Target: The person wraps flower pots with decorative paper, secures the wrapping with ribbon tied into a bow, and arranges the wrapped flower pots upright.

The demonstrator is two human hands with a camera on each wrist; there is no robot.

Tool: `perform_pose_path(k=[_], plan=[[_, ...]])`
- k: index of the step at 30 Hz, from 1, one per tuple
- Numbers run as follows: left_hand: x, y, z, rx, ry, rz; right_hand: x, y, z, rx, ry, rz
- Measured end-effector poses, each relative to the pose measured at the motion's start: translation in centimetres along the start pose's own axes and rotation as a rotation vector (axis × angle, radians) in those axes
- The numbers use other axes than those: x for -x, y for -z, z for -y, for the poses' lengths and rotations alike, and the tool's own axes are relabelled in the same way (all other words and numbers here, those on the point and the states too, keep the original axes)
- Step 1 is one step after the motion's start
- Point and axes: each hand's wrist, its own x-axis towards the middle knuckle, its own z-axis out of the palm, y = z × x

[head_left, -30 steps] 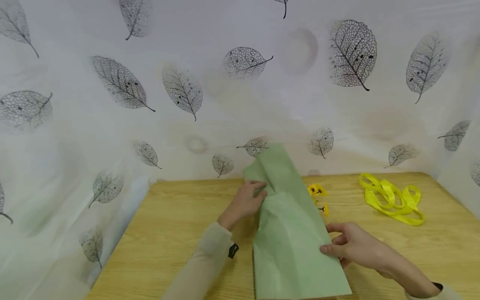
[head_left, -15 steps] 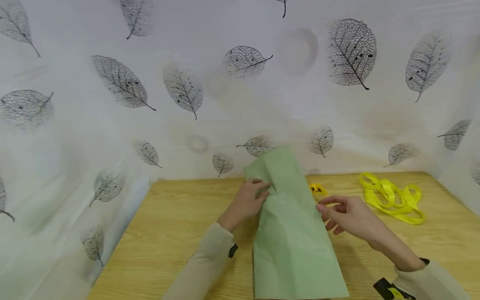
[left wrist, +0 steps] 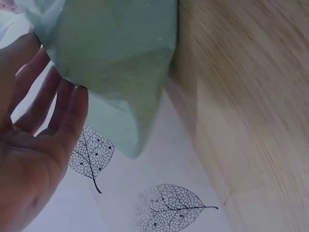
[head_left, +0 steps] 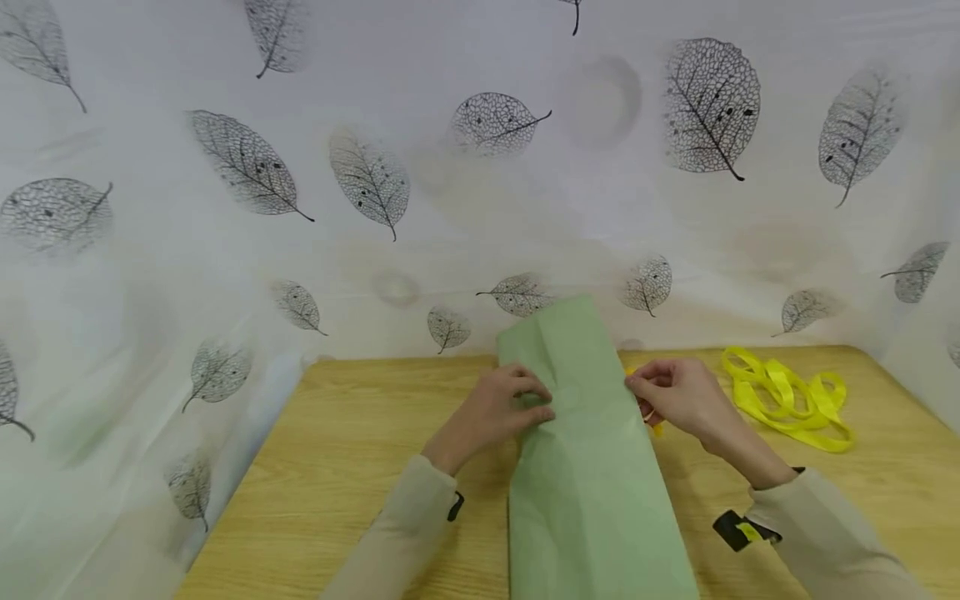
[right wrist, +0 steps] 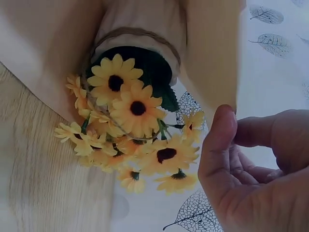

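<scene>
A tall sheet of wrapping paper [head_left: 592, 467], pale green outside and tan inside, leans over a bunch of yellow daisy-like artificial flowers [right wrist: 137, 107]. Those flowers sit in a beige inner wrap [right wrist: 140, 24] tied round with brown twine [right wrist: 140, 33]; in the head view the paper hides most of them. My left hand [head_left: 498, 412] holds the paper's left side near its upper part, its fingertips partly hidden behind the edge in the left wrist view. On the opposite side my right hand [head_left: 686, 400] pinches the paper's edge between thumb and index finger, beside the blossoms.
A loosely looped yellow ribbon [head_left: 787, 400] lies at the back right of the wooden table [head_left: 337, 483]. Behind the table hangs a white sheet with a leaf print [head_left: 708, 104]. Each wrist wears a dark strap [head_left: 742, 529].
My right hand has moved up along the paper's right edge, from its lower part to beside the flowers, and now pinches it. The left hand stays on the left side, shifting slightly.
</scene>
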Motion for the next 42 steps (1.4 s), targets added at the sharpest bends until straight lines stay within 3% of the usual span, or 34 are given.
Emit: perform_pose_path(k=[4,8,12,15,19,24,29,32,36,42], plan=[[0.3,0.1,-0.2,-0.051,-0.003,0.043,-0.3,0.4,-0.5,0.009,0.003,0.020],[0.3,0.1,-0.4,-0.094,0.008,0.042,0.0,0.9,-0.8,0.059,0.044,-0.051],[0.1,0.0,-0.6,-0.115,0.019,0.036,1.4,0.6,-0.1,0.151,0.153,-0.153],[0.0,0.1,-0.9,-0.136,0.043,0.030,2.7,-0.5,0.7,0.234,0.271,-0.177],[-0.2,0.2,-1.2,-0.188,0.056,0.040,4.0,-2.4,1.3,0.320,0.389,-0.122],[-0.3,0.6,-1.6,-0.229,0.021,0.055,4.4,-4.0,1.2,0.353,0.475,-0.036],[0.0,1.1,-1.7,-0.239,0.049,0.119,4.5,-5.5,1.0,0.412,0.469,-0.012],[0.1,1.3,-1.7,-0.253,0.051,0.145,4.6,-6.3,1.0,0.485,0.467,-0.059],[0.1,1.4,-1.6,-0.254,0.031,0.145,4.7,-7.1,1.3,0.568,0.455,-0.119],[0.4,1.4,-1.5,-0.204,0.049,0.133,4.3,-7.9,1.7,0.599,0.354,-0.073]])
